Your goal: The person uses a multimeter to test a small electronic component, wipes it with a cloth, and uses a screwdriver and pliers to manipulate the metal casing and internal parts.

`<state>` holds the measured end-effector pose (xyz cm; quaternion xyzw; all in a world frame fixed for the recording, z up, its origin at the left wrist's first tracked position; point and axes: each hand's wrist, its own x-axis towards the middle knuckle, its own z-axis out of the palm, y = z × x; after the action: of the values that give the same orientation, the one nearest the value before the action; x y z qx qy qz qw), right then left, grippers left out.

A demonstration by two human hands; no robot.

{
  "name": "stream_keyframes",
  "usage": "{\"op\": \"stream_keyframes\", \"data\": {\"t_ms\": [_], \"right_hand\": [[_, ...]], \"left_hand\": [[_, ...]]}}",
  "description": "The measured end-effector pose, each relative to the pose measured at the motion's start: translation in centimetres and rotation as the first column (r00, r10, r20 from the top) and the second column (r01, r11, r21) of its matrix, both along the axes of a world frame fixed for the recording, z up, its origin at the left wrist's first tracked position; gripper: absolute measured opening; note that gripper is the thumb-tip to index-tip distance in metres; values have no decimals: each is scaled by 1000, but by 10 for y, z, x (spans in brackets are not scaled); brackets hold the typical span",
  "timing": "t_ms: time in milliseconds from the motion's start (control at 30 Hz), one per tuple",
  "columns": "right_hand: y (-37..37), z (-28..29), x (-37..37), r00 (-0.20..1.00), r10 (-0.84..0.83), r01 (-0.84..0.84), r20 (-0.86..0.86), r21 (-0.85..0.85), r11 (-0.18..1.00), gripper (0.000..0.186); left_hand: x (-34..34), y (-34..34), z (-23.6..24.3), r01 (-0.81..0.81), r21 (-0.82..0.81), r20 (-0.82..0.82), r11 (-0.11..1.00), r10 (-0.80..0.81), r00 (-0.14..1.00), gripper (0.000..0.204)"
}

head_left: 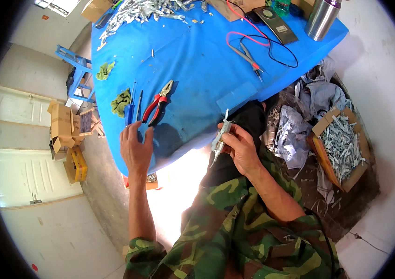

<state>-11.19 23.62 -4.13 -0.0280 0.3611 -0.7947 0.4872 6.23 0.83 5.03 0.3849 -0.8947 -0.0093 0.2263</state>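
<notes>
My left hand [134,146] is at the table's front, fingers apart, its fingertips at the lower end of a blue-handled tool [129,112], with a thin shaft [139,104] beside it. Just right of these lie red-and-black pliers [152,109], jaws pointing away from me. A green cloth [120,102] lies to the left. My right hand [238,146] pinches a long, narrow, pale metallic piece [221,135] upright past the table's front edge, over my lap. A translucent blue flat piece [232,96] lies on the table just beyond it.
The blue-covered table [188,69] holds a heap of silvery strips [146,16], probe leads [248,58], a dark device [276,25] and a steel flask [322,21]. A box of strips [341,149] and bags [292,135] sit right; a blue chair [79,65] and cartons [62,125] stand left.
</notes>
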Motion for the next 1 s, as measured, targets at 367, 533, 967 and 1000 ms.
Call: {"op": "stream_keyframes", "data": {"t_ms": [367, 533, 967, 1000], "right_hand": [[16, -1, -15, 987, 104, -81, 122, -181, 980, 38], [20, -8, -21, 969, 154, -90, 195, -305, 948, 40], [29, -21, -30, 884, 349, -86, 312, -626, 775, 51], [30, -22, -30, 871, 368, -87, 325, -636, 767, 51]], "left_hand": [[-51, -42, -10, 199, 149, 108, 968, -216, 970, 26], [-55, -43, -3, 180, 236, 145, 955, -217, 965, 29], [-9, 52, 11, 457, 840, -532, 293, 281, 798, 42], [-10, 63, 15, 485, 830, -555, 274, 325, 766, 43]]}}
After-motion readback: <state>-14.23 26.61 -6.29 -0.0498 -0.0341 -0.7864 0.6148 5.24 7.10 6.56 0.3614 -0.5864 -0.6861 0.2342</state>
